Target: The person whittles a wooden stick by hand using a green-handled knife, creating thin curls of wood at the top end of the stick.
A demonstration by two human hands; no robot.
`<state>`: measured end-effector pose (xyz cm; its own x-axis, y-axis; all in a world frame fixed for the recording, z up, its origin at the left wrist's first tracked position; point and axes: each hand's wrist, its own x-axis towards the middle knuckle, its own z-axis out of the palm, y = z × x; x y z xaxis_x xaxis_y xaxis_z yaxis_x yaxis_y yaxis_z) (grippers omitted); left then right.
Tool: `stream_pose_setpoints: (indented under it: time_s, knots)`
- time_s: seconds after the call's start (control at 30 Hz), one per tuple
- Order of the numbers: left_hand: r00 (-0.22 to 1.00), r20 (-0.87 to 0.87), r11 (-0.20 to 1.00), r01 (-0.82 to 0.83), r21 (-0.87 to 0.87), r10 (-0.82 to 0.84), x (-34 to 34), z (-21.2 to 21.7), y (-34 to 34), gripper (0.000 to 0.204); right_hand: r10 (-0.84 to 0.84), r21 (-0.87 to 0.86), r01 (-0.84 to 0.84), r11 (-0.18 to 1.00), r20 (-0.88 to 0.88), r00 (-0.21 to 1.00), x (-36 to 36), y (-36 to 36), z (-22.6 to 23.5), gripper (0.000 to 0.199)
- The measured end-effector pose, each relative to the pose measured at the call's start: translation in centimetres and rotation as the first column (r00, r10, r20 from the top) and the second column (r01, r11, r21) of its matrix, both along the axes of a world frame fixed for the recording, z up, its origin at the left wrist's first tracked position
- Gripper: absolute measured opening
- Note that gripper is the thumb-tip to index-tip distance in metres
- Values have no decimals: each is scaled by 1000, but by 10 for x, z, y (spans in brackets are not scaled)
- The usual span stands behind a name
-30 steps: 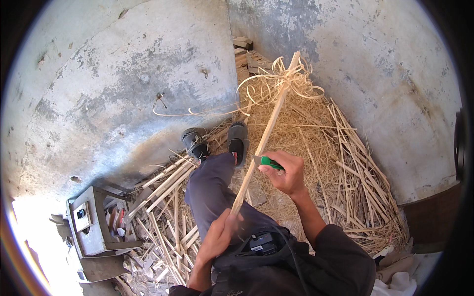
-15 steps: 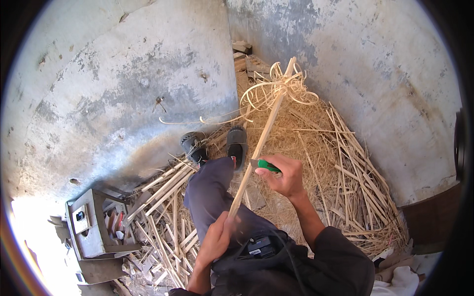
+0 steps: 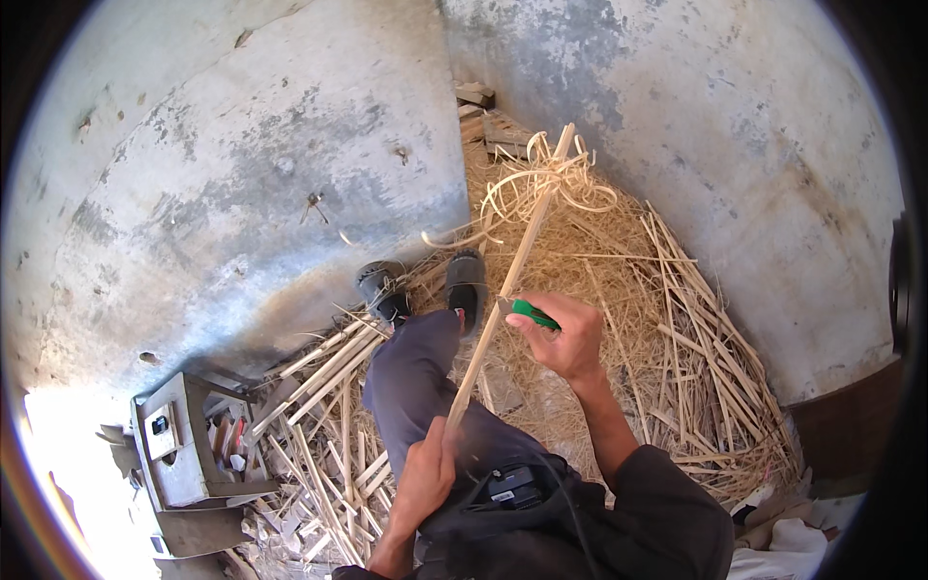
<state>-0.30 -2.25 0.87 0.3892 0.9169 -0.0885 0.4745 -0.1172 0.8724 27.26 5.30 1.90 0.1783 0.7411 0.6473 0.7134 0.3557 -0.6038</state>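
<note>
Fingers of the left hand (image 3: 423, 478) grip a stick (image 3: 523, 254) above the thigh (image 3: 410, 382); the right hand (image 3: 570, 340) clasps a green-handled knife (image 3: 535, 314) at it. Since before, the stick is drawn slightly back; it looks pale, straight, with curled shavings (image 3: 592, 200) near its far end.

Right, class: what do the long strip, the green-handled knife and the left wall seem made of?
Long strip: bare bamboo or wood, judging by its pale colour and thin curls.
Green-handled knife: probably plastic handle, evenly coloured; grey blade, likely metal.
Left wall: perhaps painted plaster, patchy and worn.
</note>
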Motion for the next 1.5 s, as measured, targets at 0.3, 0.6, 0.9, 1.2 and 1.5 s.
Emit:
stream_pose_setpoints:
  time_s: [0.3,0.6,0.9,1.2,1.5]
  knots:
    - [996,-31,992,75,-105,-78,-13,-11,-18,29,-291,-101,282,954,-82,953,53,35,-16,40]
    - [996,88,979,4,-202,14,-21,-14,1,25,6,-24,-9,1000,-112,994,16,10,-22,38]
    - [996,79,987,58,-149,-46,-5,0,5,24,76,-31,-78,996,-68,995,-2,-3,-15,34]
    - [999,-31,999,-10,-35,9,0,1,-2,32,8,21,-8,1000,22,1000,-2,2,-10,33]
    - [994,-40,981,96,-171,-104,-21,-3,-22,26,-378,-233,368,900,1,926,93,41,-27,49]
